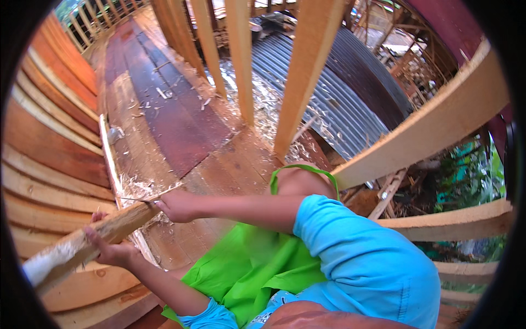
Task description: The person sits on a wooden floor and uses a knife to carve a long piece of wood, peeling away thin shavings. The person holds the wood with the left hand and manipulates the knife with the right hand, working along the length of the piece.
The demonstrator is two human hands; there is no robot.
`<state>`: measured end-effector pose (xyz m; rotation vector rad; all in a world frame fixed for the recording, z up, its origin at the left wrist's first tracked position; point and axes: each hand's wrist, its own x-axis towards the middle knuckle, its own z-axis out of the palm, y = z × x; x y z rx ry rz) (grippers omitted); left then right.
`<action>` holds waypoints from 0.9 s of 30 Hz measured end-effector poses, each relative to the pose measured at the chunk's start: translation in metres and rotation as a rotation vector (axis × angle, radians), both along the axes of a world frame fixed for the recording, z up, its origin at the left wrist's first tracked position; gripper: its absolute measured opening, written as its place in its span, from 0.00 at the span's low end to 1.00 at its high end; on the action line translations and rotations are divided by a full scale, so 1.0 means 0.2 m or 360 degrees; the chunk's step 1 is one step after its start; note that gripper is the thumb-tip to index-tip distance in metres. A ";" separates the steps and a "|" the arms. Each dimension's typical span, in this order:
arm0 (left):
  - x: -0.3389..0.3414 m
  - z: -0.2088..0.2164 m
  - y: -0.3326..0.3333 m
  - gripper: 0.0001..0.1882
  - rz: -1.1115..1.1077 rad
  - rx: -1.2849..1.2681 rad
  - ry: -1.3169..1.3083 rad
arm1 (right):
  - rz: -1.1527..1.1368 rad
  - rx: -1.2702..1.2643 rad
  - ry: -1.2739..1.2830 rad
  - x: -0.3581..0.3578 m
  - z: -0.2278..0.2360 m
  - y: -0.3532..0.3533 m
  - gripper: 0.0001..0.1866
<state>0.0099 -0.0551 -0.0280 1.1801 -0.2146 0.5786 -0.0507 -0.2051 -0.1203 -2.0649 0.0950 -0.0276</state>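
Observation:
A length of pale wood [118, 225] slants across the lower left, its outer end whitish near the picture's rim. My left hand [116, 252] is wrapped round it from below, thumb on the near side and fingertips showing beyond. At the wood's inner end, my right hand [179, 205] is closed, with a thin dark blade-like tool [136, 199] sticking out to the left over the wood. The tool's handle is hidden in the fist, so its exact kind does not show. Curled wood shavings [139, 187] lie just past the right hand.
Bright green cloth [246, 263] covers my lap. A plank floor [181, 115] strewn with shavings runs ahead. Stacked curved-looking boards [55, 159] form the left side. Upright wooden balusters [307, 71] stand ahead to the right, with corrugated metal sheets [329, 93] beyond.

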 end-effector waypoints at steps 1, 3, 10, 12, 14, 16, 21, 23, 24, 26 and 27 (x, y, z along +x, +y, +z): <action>-0.01 0.00 0.01 0.19 -0.0045 0.0043 0.0016 | 0.0017 0.0013 -0.0097 -0.03 0.05 0.01 0.24; -0.01 0.00 -0.02 0.19 -0.0095 -0.0032 0.0028 | -0.0043 0.0141 -0.0078 -0.01 -0.03 0.03 0.24; -0.02 0.00 -0.03 0.18 0.0103 -0.0388 -0.0015 | 0.0000 0.0028 -0.0006 0.07 -0.15 0.04 0.24; 0.00 -0.03 0.01 0.21 0.0088 -0.0349 -0.0044 | 0.0131 -0.0034 -0.0070 0.02 0.06 0.07 0.24; -0.03 -0.03 -0.04 0.25 0.0096 -0.0351 -0.0014 | 0.0079 0.0168 0.0118 0.02 0.00 -0.01 0.25; -0.04 -0.02 -0.10 0.26 0.0153 -0.0340 -0.0055 | -0.0014 0.0209 0.0158 0.04 -0.14 -0.09 0.25; -0.03 -0.01 -0.07 0.21 0.0161 -0.0350 -0.0049 | 0.0004 -0.0042 -0.0061 0.02 -0.09 0.03 0.21; -0.05 0.01 -0.06 0.19 0.0179 -0.0348 -0.0074 | 0.0002 0.0008 -0.0140 0.01 -0.05 0.07 0.21; -0.05 0.00 -0.06 0.18 0.0156 -0.0340 -0.0078 | -0.0034 0.0066 -0.0116 0.04 -0.12 0.06 0.21; -0.03 -0.01 -0.07 0.18 0.0152 -0.0336 -0.0112 | -0.0099 0.0069 -0.0055 0.04 -0.23 0.00 0.21; -0.02 -0.01 -0.07 0.20 0.0153 -0.0309 -0.0090 | -0.0114 0.0032 -0.0027 0.05 -0.24 -0.04 0.21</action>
